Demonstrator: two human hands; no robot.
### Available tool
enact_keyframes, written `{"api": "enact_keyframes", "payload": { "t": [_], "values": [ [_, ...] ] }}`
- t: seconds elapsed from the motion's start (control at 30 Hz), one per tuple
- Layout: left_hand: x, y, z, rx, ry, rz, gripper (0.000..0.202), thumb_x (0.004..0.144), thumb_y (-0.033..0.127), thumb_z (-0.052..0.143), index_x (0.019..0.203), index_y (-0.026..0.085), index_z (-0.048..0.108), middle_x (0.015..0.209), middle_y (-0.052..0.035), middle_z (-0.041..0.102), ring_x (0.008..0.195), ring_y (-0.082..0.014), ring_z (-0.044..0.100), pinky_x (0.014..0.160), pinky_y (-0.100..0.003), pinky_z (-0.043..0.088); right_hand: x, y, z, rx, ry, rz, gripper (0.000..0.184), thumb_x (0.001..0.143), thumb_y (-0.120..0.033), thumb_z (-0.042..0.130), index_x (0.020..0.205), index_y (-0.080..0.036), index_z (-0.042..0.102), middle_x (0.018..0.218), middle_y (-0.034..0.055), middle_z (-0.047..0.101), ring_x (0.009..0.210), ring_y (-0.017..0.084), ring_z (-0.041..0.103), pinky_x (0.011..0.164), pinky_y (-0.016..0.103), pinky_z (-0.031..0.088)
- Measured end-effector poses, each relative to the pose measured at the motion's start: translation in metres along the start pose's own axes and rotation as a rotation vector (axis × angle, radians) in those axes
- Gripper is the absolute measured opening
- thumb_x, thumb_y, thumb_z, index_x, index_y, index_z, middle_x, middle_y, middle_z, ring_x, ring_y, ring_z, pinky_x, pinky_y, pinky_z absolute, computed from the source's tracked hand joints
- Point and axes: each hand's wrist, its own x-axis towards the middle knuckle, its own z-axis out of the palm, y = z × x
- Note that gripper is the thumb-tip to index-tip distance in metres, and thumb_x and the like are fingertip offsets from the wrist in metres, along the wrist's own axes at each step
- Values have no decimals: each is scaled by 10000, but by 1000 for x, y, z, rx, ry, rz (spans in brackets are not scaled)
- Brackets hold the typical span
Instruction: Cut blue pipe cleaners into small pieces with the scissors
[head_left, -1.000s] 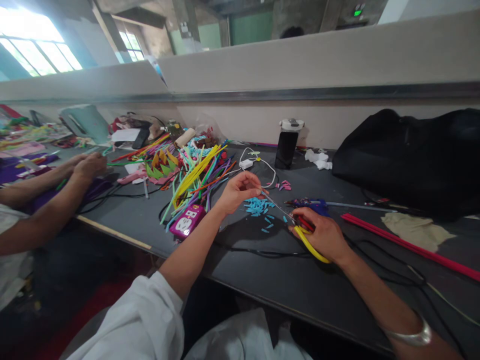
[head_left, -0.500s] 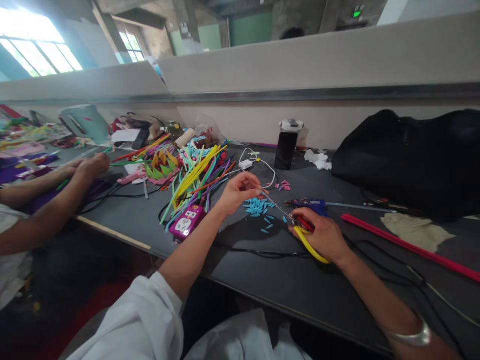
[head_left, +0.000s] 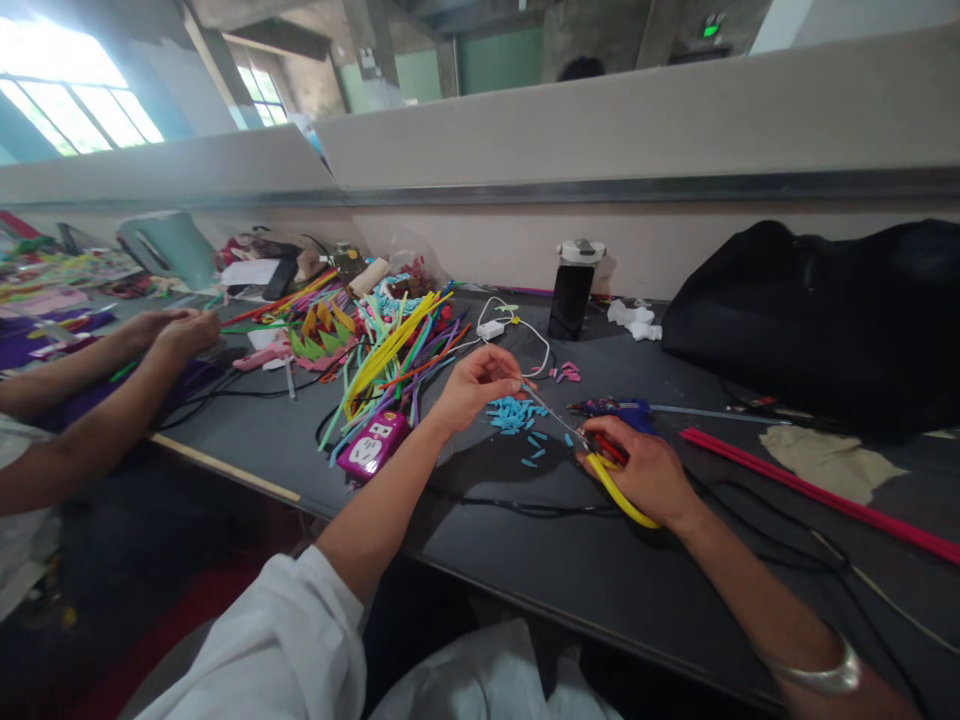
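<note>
My right hand (head_left: 651, 472) grips the yellow and red handles of a pair of scissors (head_left: 600, 462), whose blades reach up-left toward my left hand. My left hand (head_left: 480, 380) is closed in a pinch at the blade tips; what it pinches is too small to make out. A heap of small light-blue cut pieces (head_left: 516, 412) lies on the dark table (head_left: 525, 560) just under the blades. A few pink pieces (head_left: 568, 372) lie a little farther back.
A pile of coloured sticks and strips (head_left: 390, 350) and a pink power strip (head_left: 367, 445) lie to the left. A black bottle (head_left: 571, 292), white cable (head_left: 517, 325), blue glue gun (head_left: 622, 407), red rods (head_left: 817, 490) and black bag (head_left: 817, 320) surround. Another person's hands (head_left: 176, 330) work at left.
</note>
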Motion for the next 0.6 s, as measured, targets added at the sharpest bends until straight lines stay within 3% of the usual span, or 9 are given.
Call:
{"api": "enact_keyframes", "payload": {
  "t": [0.4, 0.6],
  "values": [
    [-1, 2, 3, 9, 25, -12, 267, 691, 230, 753, 855, 164, 553, 763, 0, 623, 792, -186, 678, 715, -324, 561, -1, -1, 1, 47, 18, -37, 225, 807, -396, 621, 1000, -282, 611, 858, -36, 694, 715, 143, 650, 654, 251, 463],
    [0, 2, 0, 61, 107, -13, 176, 697, 171, 662, 849, 158, 575, 703, 34, 567, 621, -115, 642, 631, -243, 512, 0, -1, 0, 21, 101, 16, 258, 779, -387, 651, 1013, -284, 614, 839, -46, 688, 677, 131, 643, 642, 242, 455]
  ]
}}
